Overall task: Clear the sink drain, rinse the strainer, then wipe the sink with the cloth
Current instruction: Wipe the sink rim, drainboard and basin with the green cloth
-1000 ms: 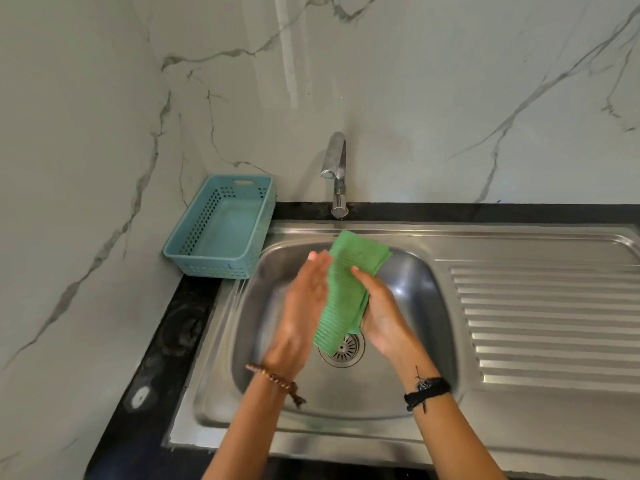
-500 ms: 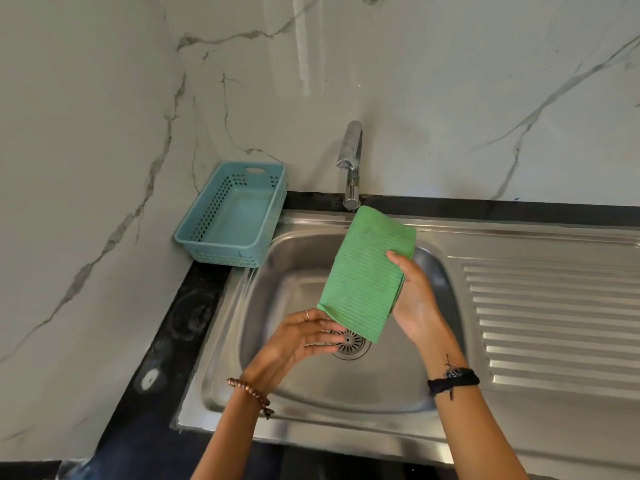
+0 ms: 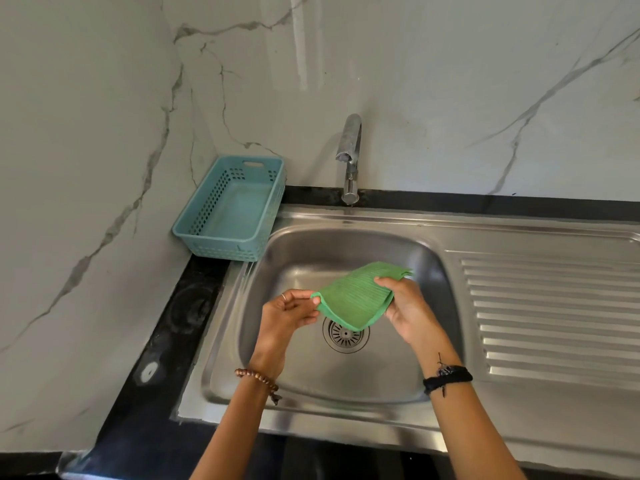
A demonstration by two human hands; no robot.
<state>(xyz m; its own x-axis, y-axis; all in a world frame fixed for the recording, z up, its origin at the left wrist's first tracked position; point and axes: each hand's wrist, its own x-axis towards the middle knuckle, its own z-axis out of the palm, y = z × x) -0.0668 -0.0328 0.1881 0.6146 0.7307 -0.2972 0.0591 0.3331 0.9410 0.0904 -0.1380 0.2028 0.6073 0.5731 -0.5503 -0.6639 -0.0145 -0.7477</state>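
A folded green ribbed cloth point(image 3: 356, 297) hangs nearly flat above the steel sink basin point(image 3: 304, 258). My left hand point(image 3: 289, 315) pinches its left corner. My right hand point(image 3: 407, 306) grips its right side, thumb on top. Just below the cloth's near edge the round metal strainer point(image 3: 344, 336) sits in the drain, its far part hidden by the cloth. The basin floor looks bare and shiny.
A steel tap point(image 3: 349, 157) stands at the back edge of the sink, no water running. A light blue perforated basket point(image 3: 230, 209) stands at the back left corner. The ribbed drainboard point(image 3: 550, 313) lies right; black counter point(image 3: 173, 327) and marble walls lie left.
The cloth has come down from hanging upright to lying nearly flat over the drain. My left hand has taken hold of its left corner; my right hand lowered with it.
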